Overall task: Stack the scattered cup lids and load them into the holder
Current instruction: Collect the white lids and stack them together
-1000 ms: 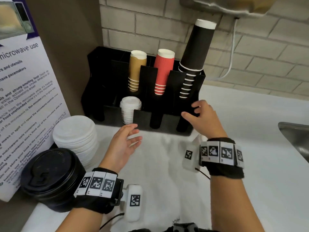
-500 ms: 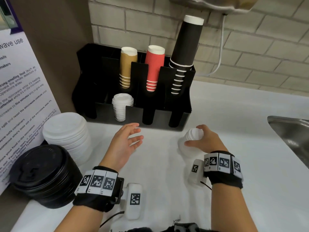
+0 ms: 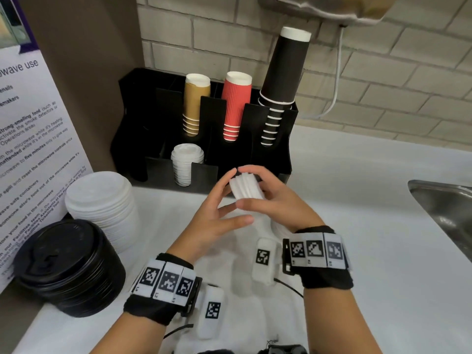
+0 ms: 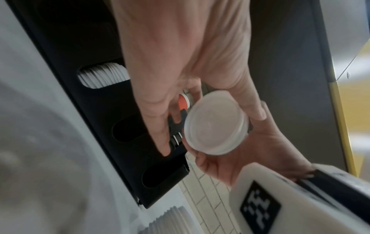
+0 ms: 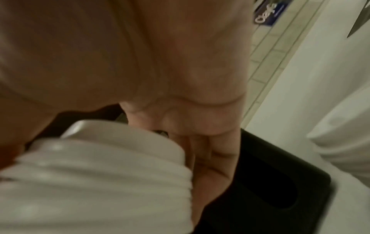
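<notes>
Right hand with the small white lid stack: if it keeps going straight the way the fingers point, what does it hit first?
Probably the front wall of the black plastic cup-and-lid holder, just beyond the right hand and its small stack of white plastic lids. Depth is unclear; the left hand's fingertips sit close alongside.

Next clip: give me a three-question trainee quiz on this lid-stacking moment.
1. True or false: the right hand holds a stack of white lids.
2. Which cups stand tallest in the holder: tan, red or black?
3. Fill in: loose on the counter, beside the black lids, sits a pile of ___ lids.

Key: 1 true; 2 black; 3 white.
</notes>
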Motion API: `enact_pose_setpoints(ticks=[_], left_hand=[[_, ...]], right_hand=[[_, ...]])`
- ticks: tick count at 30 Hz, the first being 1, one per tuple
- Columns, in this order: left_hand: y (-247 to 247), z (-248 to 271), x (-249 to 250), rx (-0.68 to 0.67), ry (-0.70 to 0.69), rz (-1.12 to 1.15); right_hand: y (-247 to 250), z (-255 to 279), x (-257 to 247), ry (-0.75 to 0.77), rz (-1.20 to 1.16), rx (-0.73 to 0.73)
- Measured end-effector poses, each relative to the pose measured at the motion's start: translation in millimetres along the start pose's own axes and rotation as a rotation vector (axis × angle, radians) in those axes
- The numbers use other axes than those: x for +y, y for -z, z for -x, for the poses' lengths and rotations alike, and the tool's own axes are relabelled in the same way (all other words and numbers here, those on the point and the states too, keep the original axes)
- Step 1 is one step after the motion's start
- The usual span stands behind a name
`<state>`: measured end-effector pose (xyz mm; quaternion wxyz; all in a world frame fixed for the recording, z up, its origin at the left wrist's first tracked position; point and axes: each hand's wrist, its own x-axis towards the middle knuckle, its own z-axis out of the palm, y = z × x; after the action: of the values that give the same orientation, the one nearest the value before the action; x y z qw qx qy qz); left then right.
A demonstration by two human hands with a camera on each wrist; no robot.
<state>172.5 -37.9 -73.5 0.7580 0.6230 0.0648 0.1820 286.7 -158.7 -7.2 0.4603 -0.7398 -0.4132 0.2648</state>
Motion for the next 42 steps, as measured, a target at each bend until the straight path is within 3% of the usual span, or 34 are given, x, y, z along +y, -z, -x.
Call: enact_pose_setpoints(ticks=[4,12,18,27,42], left_hand=[[1.1,1.1,5.3,0.056,-0.088,-0.004],[8.6,4.3,6.9,0.018,-0.041,-0.041],[6.3,3.5,6.5,0.099,-0.059,-0.021],[13.1,3.1,12.5,-0.003,-0.066,0.013],[13.2,4.7,11.9,0.051,-0.104,-0.071]], right_hand=[[-1.3,-0.8,-2.5,0.019,-0.034,-0.044],[4.9,2.3,-3.9,0.036,-0.054,-0.092],[4.1,0.2,-5.3,0.035,-0.083,-0.034],[5.8,1.4,-8.6,0.061,-0.166,-0.098],[1.3,2.7,-12.7,0.076,-0.115,-0.076]])
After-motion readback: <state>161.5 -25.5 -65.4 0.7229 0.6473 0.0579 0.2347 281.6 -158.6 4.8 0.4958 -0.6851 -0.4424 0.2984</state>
